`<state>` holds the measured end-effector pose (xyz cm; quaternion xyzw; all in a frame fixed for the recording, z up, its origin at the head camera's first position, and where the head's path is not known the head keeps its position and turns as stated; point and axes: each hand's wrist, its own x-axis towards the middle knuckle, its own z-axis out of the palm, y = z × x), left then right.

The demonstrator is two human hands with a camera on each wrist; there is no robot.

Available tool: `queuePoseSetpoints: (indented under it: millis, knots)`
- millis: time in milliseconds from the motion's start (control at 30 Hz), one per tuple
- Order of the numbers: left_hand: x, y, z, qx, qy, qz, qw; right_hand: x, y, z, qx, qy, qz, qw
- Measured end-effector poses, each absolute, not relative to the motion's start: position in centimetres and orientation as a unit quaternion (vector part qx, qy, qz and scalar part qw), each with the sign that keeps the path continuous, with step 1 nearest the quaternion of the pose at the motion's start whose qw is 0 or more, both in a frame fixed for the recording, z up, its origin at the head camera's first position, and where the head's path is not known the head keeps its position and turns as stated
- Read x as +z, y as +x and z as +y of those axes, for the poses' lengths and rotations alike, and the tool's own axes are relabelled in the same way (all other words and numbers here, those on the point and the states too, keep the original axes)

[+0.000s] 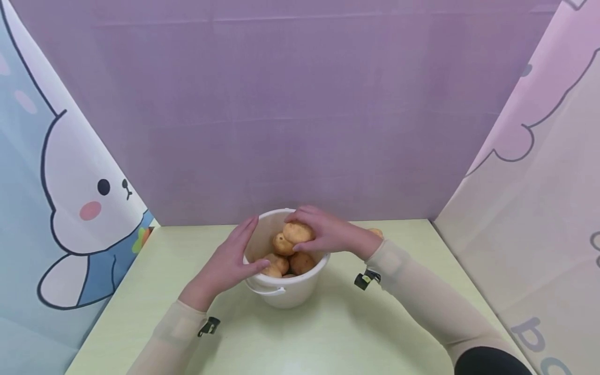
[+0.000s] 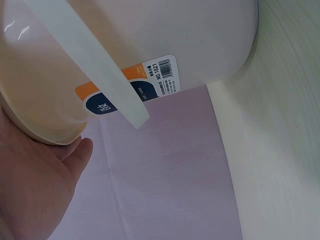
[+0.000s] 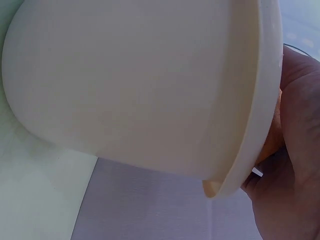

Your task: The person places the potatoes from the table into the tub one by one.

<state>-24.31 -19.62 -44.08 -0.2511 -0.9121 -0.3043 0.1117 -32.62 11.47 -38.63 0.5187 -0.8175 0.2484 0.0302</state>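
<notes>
Potatoes (image 1: 286,258) fill white bucket (image 1: 281,294); right hand (image 1: 328,234) grips one potato (image 1: 298,232), left hand (image 1: 229,260) flat against rim.

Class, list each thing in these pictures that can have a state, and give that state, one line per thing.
bucket: upright on the table, holds several potatoes
bucket handle: folded down
top potato: gripped over the bucket
right hand: grips the top potato
left hand: fingers straight, against the bucket rim

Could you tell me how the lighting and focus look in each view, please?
Head view: soft, even light, a faint shadow beneath the bucket, everything fairly sharp. Left wrist view: small glare spots on the bucket rim, label readable. Right wrist view: bucket wall fills the frame, flat and hazy.
</notes>
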Motion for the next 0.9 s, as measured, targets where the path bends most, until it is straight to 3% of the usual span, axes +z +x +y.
queuePoseSetpoints:
  millis: [900]
  knots:
    - [-44.27, -24.43, -19.74, -0.300, -0.245, -0.916, 0.103, -38.89, -32.33, 11.73, 0.249, 0.494, -0.833, -0.017]
